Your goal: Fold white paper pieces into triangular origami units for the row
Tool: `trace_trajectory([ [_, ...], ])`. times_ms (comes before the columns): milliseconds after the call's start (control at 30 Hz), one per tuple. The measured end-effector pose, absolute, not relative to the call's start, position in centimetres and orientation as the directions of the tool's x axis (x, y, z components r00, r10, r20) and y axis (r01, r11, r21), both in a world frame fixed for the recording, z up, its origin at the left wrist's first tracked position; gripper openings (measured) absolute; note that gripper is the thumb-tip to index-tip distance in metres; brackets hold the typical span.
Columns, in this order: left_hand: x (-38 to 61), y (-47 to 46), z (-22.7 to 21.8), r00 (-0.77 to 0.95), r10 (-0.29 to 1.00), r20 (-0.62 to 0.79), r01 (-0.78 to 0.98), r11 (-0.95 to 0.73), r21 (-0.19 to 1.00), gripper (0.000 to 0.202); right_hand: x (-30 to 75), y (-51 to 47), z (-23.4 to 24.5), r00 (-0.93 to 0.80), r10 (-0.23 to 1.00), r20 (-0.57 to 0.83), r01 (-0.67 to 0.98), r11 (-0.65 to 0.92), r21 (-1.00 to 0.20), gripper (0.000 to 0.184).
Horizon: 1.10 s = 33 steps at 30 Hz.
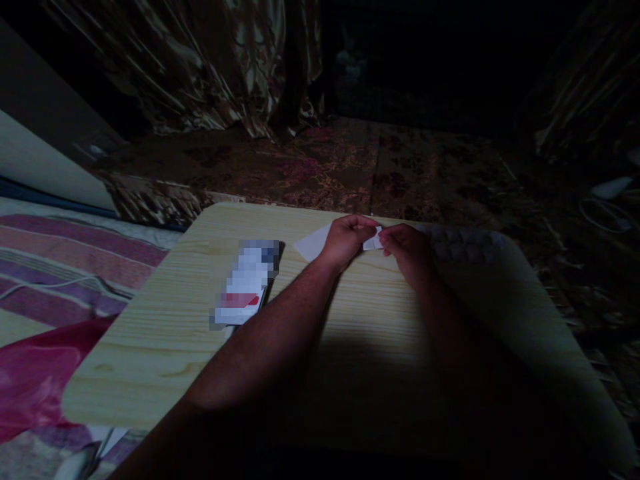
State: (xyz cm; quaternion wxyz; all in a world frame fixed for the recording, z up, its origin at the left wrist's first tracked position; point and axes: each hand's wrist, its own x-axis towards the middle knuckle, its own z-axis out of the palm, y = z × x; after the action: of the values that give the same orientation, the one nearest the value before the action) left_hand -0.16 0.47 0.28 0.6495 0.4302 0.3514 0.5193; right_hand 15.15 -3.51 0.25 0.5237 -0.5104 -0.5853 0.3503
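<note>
My left hand and my right hand meet near the far edge of the wooden table. Between their fingertips is a small piece of white paper with what look like fold lines on it. The left thumb and fingers pinch its left and upper side. My right fingers are closed at its right edge. A larger white sheet of paper lies flat on the table, partly hidden behind my left hand.
A blurred-out flat object, white with a red patch, lies left of my left forearm. Behind my right hand sits a bumpy tray like an egg carton. The pale wooden table has rounded corners. Pink cloth lies at the left.
</note>
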Motion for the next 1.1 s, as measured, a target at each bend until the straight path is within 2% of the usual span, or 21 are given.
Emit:
trace_trajectory([
  [167, -0.20, 0.42, 0.15, 0.272, 0.962, -0.002, -0.350, 0.101, 0.931, 0.029, 15.21, -3.48, 0.28, 0.097, 0.966, 0.239, 0.217, 0.214, -0.952, 0.035],
  [333, -0.28, 0.41, -0.03, 0.294, 0.955, 0.027, -0.307, 0.068, 0.949, 0.029, 15.04, -3.59, 0.39, 0.111, 0.970, 0.217, 0.166, 0.197, -0.966, 0.035],
  [533, -0.27, 0.49, 0.06, 0.271, 0.962, -0.019, -0.314, 0.107, 0.943, 0.028, 15.27, -3.27, 0.01, 0.109, 0.969, 0.220, 0.179, 0.199, -0.964, 0.039],
  [1100, -0.41, 0.47, -0.02, 0.298, 0.954, 0.022, -0.281, 0.065, 0.958, 0.030, 15.23, -3.01, -0.25, 0.131, 0.967, 0.216, 0.156, 0.195, -0.968, 0.035],
])
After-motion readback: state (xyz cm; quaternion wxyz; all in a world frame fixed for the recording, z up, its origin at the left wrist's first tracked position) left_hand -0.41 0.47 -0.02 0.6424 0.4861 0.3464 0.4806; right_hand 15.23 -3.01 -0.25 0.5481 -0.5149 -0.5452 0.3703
